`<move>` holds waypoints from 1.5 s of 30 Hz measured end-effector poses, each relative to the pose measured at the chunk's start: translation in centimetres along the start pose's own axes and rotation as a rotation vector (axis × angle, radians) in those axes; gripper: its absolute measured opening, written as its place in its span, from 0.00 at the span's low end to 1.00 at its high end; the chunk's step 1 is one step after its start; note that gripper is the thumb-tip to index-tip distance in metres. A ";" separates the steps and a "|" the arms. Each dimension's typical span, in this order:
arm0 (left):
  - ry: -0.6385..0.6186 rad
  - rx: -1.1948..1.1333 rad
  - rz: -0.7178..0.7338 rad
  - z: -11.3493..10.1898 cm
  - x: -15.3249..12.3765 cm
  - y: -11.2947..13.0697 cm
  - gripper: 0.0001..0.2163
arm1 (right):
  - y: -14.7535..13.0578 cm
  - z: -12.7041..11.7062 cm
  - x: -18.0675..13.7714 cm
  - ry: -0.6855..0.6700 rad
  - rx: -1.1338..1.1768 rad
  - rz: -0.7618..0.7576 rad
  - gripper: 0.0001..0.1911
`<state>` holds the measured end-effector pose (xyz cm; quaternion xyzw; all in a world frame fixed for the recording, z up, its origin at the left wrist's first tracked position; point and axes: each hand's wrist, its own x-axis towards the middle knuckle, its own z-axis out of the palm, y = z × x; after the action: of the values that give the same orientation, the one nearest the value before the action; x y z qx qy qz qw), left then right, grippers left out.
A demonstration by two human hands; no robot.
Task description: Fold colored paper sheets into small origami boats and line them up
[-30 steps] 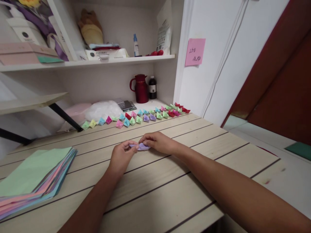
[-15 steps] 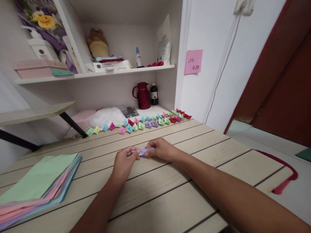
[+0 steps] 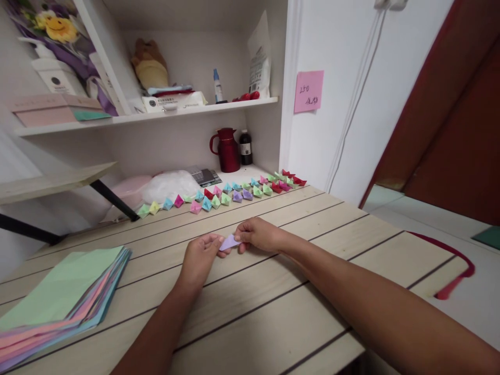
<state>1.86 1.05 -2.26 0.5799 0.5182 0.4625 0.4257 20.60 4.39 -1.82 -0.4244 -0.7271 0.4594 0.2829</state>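
Note:
A small folded piece of purple paper [image 3: 229, 242] is pinched between both hands, just above the striped wooden table [image 3: 250, 312]. My left hand [image 3: 201, 253] grips its left end, thumb on top. On its right end the fingers of my right hand [image 3: 255, 234] are closed, covering part of the paper. Beyond the hands, folded paper boats [image 3: 237, 196] in several colours stand in rows along the table's back edge. To the left lies a stack of coloured paper sheets [image 3: 70, 286], pale green on top.
Behind the boats, a white shelf unit [image 3: 187, 112] holds a dark red jug [image 3: 228, 151], a dark bottle [image 3: 246, 148] and a clear plastic bag [image 3: 172, 186]. A small raised stand [image 3: 58, 182] with black legs is at the left. The table's right edge borders the floor.
The purple paper has turned in my fingers and now shows a broader flat face. Both hands stay close together. The view has shifted slightly.

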 end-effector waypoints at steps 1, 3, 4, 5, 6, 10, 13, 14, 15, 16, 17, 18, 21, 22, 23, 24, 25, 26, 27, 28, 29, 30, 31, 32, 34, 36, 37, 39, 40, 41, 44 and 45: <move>-0.006 0.001 -0.003 0.0 0.0 0.0 0.13 | -0.1 -0.1 -0.1 -0.006 -0.016 -0.007 0.07; -0.013 0.002 -0.010 0.1 0.1 -0.1 0.14 | -0.4 -0.3 -0.2 -0.019 -0.080 -0.034 0.08; -0.014 0.004 -0.015 0.2 0.1 0.0 0.15 | -0.6 -0.4 -0.3 -0.025 -0.134 -0.052 0.08; -0.017 0.006 -0.020 0.2 0.2 0.0 0.16 | -0.8 -0.5 -0.4 -0.026 -0.200 -0.071 0.09; -0.021 0.009 -0.025 0.3 0.1 0.1 0.16 | -0.9 -0.6 -0.4 -0.023 -0.272 -0.092 0.09; -0.047 0.022 -0.033 0.5 0.1 0.4 0.12 | -1.3 -0.6 -0.4 0.013 -0.482 -0.142 0.09; -0.044 0.030 -0.030 0.5 0.1 0.4 0.09 | -1.4 -0.5 -0.4 0.037 -0.572 -0.196 0.09; -0.044 0.030 -0.029 0.5 0.1 0.4 0.09 | -1.4 -0.5 -0.4 0.053 -0.606 -0.226 0.09; -0.048 0.028 -0.031 0.5 0.1 0.4 0.09 | -1.5 -0.5 -0.4 0.075 -0.638 -0.256 0.09; -0.053 0.023 -0.033 0.5 0.1 0.4 0.08 | -1.5 -0.5 -0.4 0.101 -0.663 -0.281 0.09; -0.056 0.015 -0.038 0.5 0.1 0.5 0.08 | -1.5 -0.5 -0.4 0.130 -0.670 -0.295 0.08; -0.056 0.004 -0.042 0.4 0.1 0.5 0.08 | -1.4 -0.5 -0.4 0.158 -0.647 -0.296 0.08; -0.010 -0.057 -0.046 0.1 0.1 0.5 0.10 | -1.4 -0.4 -0.1 0.231 -0.307 -0.248 0.06; 0.020 -0.088 -0.043 -0.1 0.2 0.4 0.12 | -1.4 -0.4 0.1 0.260 -0.118 -0.225 0.07; 0.053 -0.121 -0.036 -0.3 0.3 0.3 0.13 | -1.4 -0.3 0.2 0.291 0.075 -0.199 0.08; 0.087 -0.156 -0.028 -0.5 0.4 0.1 0.15 | -1.4 -0.3 0.3 0.321 0.250 -0.166 0.10; 0.117 -0.190 -0.019 -0.7 0.5 0.0 0.17 | -1.5 -0.1 0.3 0.346 0.384 -0.120 0.11; 0.140 -0.218 -0.010 -0.9 0.7 -0.2 0.18 | -1.6 0.1 0.4 0.355 0.477 -0.075 0.12; 0.156 -0.242 -0.002 -1.0 0.8 -0.3 0.18 | -1.7 0.5 0.4 0.345 0.533 -0.041 0.12; 0.164 -0.261 0.004 -1.2 0.9 -0.5 0.18 | -1.8 0.9 0.4 0.315 0.568 -0.033 0.12; 0.165 -0.276 0.009 -1.2 1.0 -0.5 0.18 | -1.9 1.3 0.3 0.275 0.594 -0.058 0.12; 0.157 -0.288 0.012 -1.2 1.0 -0.5 0.19 | -1.9 1.8 0.3 0.234 0.613 -0.097 0.12; 0.139 -0.298 0.011 -1.2 1.0 -0.5 0.19 | -2.0 2.3 0.3 0.190 0.620 -0.132 0.13; 0.115 -0.304 0.008 -1.0 0.9 -0.4 0.19 | -2.0 2.8 0.3 0.156 0.611 -0.162 0.14; 0.064 -0.310 -0.006 -0.7 0.6 -0.1 0.19 | -2.0 3.5 0.3 0.146 0.545 -0.200 0.14; 0.031 -0.305 -0.020 -0.4 0.3 0.2 0.18 | -2.0 3.7 0.2 0.189 0.470 -0.207 0.14; 0.026 -0.299 -0.025 -0.2 0.1 0.3 0.18 | -2.0 3.7 0.1 0.215 0.448 -0.200 0.14; 0.027 -0.281 -0.027 0.2 -0.1 0.4 0.17 | -2.1 3.5 0.0 0.255 0.429 -0.176 0.16; 0.029 -0.271 -0.025 0.3 -0.2 0.5 0.16 | -2.1 3.3 0.0 0.272 0.424 -0.166 0.17; 0.031 -0.262 -0.023 0.4 -0.3 0.5 0.16 | -2.1 3.2 -0.1 0.289 0.417 -0.158 0.18; 0.030 -0.237 -0.015 0.6 -0.3 0.6 0.15 | -2.0 2.9 0.0 0.297 0.424 -0.163 0.18; 0.029 -0.215 -0.005 0.6 -0.3 0.6 0.15 | -1.8 2.9 0.1 0.285 0.450 -0.169 0.18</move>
<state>2.55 0.64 -1.84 0.5230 0.4731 0.5227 0.4790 17.54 2.83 -1.36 -0.3491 -0.5927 0.5197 0.5067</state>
